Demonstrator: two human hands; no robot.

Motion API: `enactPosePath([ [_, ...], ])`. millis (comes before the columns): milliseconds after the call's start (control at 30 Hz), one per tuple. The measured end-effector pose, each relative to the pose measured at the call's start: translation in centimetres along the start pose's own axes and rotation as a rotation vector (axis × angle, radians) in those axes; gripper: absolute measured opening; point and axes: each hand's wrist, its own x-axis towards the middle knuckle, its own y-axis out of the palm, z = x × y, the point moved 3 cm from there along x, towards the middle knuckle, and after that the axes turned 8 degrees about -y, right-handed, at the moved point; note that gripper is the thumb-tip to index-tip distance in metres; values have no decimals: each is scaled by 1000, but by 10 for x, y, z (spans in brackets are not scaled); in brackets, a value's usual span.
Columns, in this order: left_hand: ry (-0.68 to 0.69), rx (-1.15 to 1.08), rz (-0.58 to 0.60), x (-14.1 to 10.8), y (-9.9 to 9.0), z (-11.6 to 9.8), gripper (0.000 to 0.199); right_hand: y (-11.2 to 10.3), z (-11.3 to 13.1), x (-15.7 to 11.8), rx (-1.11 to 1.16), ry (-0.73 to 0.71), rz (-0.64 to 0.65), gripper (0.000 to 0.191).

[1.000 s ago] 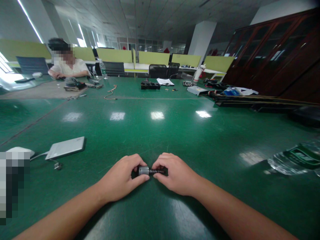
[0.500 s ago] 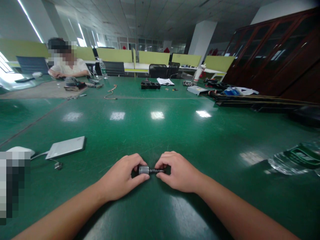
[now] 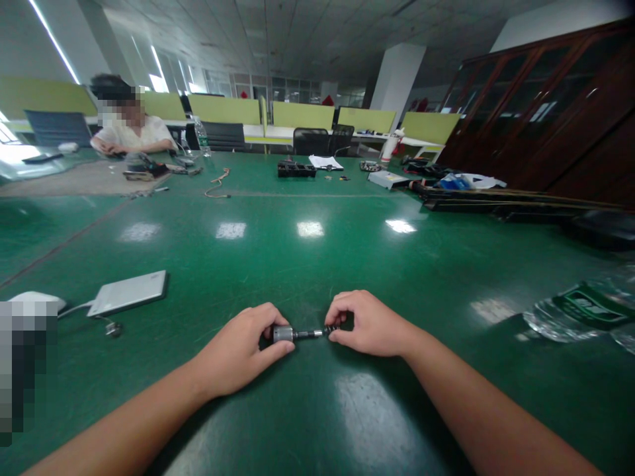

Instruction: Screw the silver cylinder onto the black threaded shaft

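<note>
My left hand point(image 3: 248, 350) grips a short silver-grey metal cylinder point(image 3: 284, 333) between thumb and fingers, just above the green table. A thin dark shaft point(image 3: 308, 334) with a bright tip points right from the cylinder, lying level. Just past that tip, my right hand point(image 3: 370, 324) pinches a small dark coil spring point(image 3: 331, 328) between thumb and forefinger. A narrow gap seems to part the spring from the shaft's end. Part of the spring is hidden by the fingers.
On the green table point(image 3: 278, 264), a white flat box point(image 3: 129, 293) with a cable lies left. A water bottle point(image 3: 580, 309) rests on its side at right. Far across are a black tray point(image 3: 296, 170), papers point(image 3: 325, 162) and a seated person point(image 3: 133, 132).
My right hand has moved right and slightly up, drawing the spring off the shaft and baring its bright tip. My left hand keeps its hold on the cylinder, nearly still.
</note>
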Motion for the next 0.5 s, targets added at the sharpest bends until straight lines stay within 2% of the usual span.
enactPosePath([
  [267,-8,-8,7,-1,0,1,16,11,13,2,-5,-62,-17,9],
  [500,44,11,14,1,3,2,19,33,28,10,-30,-162,-70,10],
])
